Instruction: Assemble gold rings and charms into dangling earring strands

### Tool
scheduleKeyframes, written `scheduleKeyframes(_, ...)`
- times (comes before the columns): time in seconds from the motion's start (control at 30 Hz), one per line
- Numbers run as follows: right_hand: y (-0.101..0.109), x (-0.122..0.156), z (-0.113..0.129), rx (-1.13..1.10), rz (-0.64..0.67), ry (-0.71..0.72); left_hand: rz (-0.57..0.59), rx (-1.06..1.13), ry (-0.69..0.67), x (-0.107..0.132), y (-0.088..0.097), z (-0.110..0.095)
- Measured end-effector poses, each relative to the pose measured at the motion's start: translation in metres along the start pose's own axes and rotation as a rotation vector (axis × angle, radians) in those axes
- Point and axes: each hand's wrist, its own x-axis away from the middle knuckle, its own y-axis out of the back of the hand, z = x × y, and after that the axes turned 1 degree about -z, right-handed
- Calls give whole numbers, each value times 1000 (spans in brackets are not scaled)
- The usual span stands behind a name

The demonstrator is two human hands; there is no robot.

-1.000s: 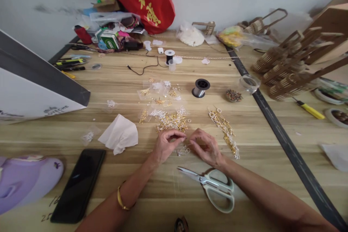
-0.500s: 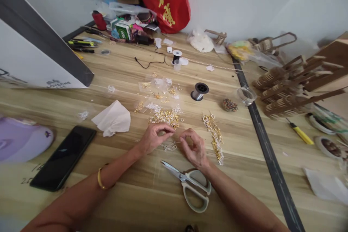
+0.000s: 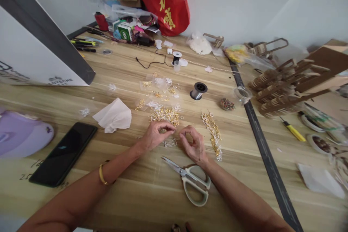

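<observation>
My left hand [image 3: 155,135] is pinched shut, fingertips pointing right, in front of a pile of gold and silver jewellery findings [image 3: 164,115]. Facing it across a small gap, my right hand [image 3: 193,144] has thumb and forefinger pressed together in a ring. Whatever the fingertips hold is too small to make out. A silver chain [image 3: 170,144] lies on the table between and just below the hands. Scissors with pale handles [image 3: 187,178] rest near my right wrist, blades toward the upper left. To the right lies a bundle of gold and silver chains [image 3: 212,134].
A spool of wire [image 3: 198,90] and a heap of small coloured beads [image 3: 227,104] stand beyond my right hand. On the left are a crumpled tissue [image 3: 113,115], a black phone [image 3: 63,154] and a large box [image 3: 40,50]. Small bamboo baskets [image 3: 280,90] crowd the right side.
The view has shifted slightly. Both hands keep nearly the same pinched pose, with the fingertips still close together; nothing on the table has visibly moved.
</observation>
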Motion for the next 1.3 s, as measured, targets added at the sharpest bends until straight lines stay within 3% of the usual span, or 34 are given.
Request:
scheduleKeyframes(0.4,-2,-4,3,7,23,64,20,123,88,0,0,3)
scheduleKeyframes(0.9,0,-5,1,-9,17,-6,36,170,200,-7,0,2)
scheduleKeyframes(1.3,0,-6,-1,-36,31,-63,39,170,185,-8,1,4)
